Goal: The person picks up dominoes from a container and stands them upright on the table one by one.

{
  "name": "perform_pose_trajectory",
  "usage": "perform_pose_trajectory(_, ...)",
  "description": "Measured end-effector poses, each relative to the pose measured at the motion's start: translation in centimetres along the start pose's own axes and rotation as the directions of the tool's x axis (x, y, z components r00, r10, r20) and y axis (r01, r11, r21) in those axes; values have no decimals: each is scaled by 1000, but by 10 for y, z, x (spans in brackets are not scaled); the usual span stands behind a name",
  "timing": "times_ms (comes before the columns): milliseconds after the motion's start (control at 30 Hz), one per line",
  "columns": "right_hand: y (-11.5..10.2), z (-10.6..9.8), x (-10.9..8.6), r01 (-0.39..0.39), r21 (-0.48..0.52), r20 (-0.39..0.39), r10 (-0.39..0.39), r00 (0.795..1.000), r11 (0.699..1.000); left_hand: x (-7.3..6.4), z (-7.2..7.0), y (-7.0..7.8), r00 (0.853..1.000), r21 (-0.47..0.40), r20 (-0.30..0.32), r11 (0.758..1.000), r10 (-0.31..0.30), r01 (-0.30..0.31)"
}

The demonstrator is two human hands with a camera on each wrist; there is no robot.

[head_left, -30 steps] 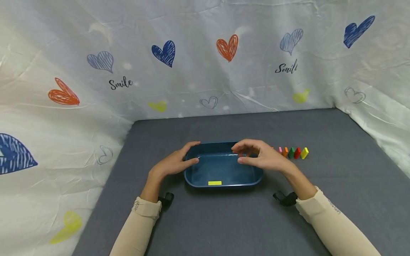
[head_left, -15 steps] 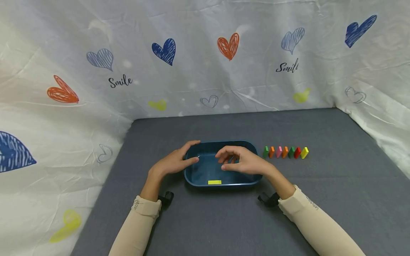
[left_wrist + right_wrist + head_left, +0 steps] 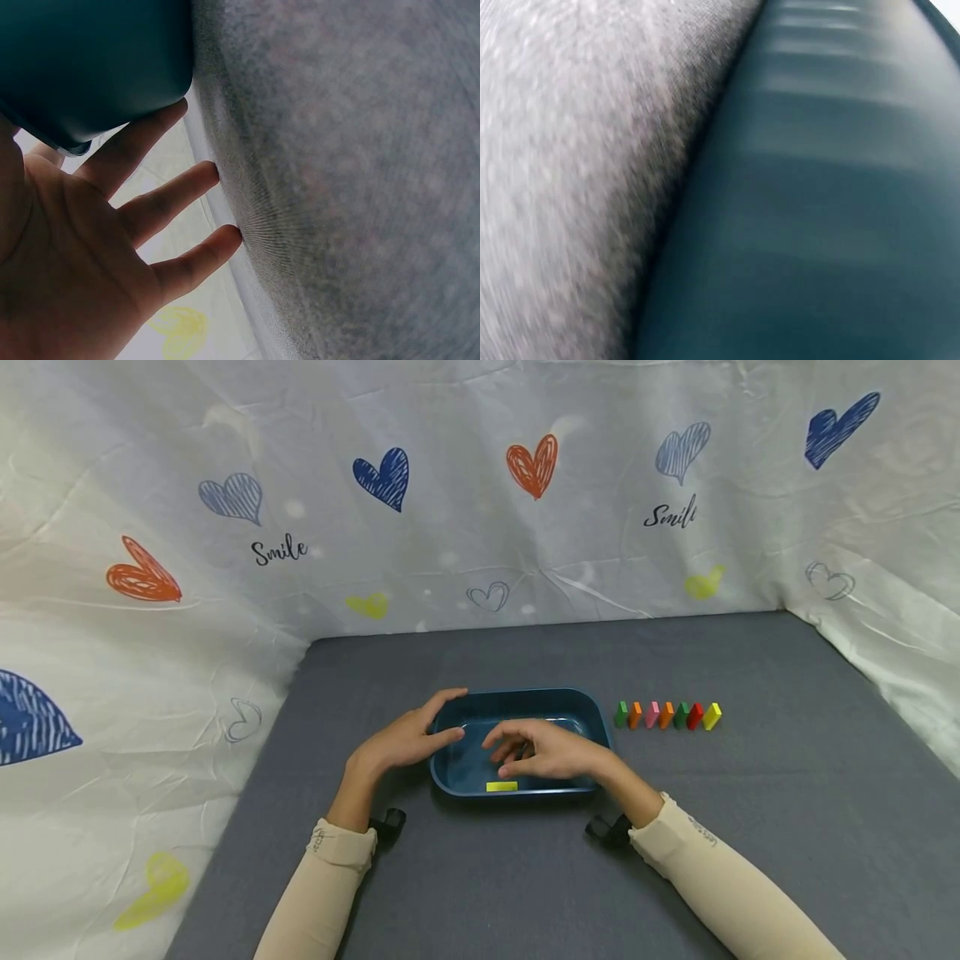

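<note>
A dark blue rectangular tray (image 3: 463,770) sits on the grey cloth. My left hand (image 3: 403,740) rests at its left end, thumb over the rim. In the left wrist view, the straight, spread fingers (image 3: 169,202) lie beside the tray's outer wall (image 3: 97,60), one fingertip at its bottom edge and two at the cloth. Over the tray hovers my right hand (image 3: 551,750), fingers loosely bent, nothing visible between them. Below its thumb, a yellow domino (image 3: 502,787) lies along the front wall inside. The right wrist view shows only blurred tray wall (image 3: 817,225) and cloth.
Right of the tray, several coloured dominoes stand in a row on the cloth, from a green domino (image 3: 621,714) to a yellow end one (image 3: 712,717). A white curtain (image 3: 450,552) printed with hearts hangs behind and at the sides.
My right hand has moved left and toward me, from the tray's right end to above the yellow domino, uncovering the left end of the row. My left hand has stayed put.
</note>
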State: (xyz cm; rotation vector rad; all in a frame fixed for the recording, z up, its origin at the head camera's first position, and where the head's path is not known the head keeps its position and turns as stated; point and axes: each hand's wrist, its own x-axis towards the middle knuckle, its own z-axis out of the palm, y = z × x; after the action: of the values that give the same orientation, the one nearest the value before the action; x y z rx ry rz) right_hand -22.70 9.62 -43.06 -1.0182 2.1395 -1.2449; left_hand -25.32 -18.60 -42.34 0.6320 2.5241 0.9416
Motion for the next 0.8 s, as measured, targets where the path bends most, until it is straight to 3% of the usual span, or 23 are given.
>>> perform_pose_trajectory(467,0,8,4,-13,-19,97,15,995,1000,0,0,-1,1000,7,-6,1000,17,-17)
perform_pose_trajectory(800,-3,8,2,-43,40,171,36,985,998,-1,0,-1,1000,-5,1,1000,13,-13)
